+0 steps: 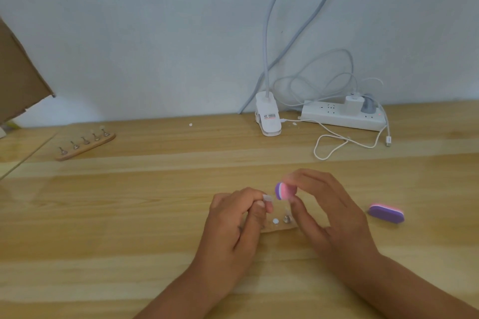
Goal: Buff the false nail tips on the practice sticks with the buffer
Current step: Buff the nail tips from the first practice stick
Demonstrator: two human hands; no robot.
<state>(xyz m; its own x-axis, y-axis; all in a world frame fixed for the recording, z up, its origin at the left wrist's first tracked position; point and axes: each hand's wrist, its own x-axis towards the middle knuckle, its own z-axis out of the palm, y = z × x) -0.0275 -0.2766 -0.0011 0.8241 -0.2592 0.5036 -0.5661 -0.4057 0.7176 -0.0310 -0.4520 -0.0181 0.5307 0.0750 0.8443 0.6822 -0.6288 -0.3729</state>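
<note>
Home hobby desk, judging by pale wood-grain tabletop [155,189] against plain whitish wall [129,33], white clip-on gooseneck lamp [268,118] and white power strip with plugged-in charger [337,115] along back edge, wooden nail-tip stand [85,146] near left edge.

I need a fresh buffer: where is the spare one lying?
In the head view, the spare buffer lies on the table, right of the right hand, apart from it.

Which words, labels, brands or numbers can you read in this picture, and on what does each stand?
On the lamp clip, a label: dark and red print, too blurred to read.
On the power strip: no legible marking.
On the buffer pinched by the right hand, the spare buffer, the nail tip held by the left hand: no print visible.
</note>
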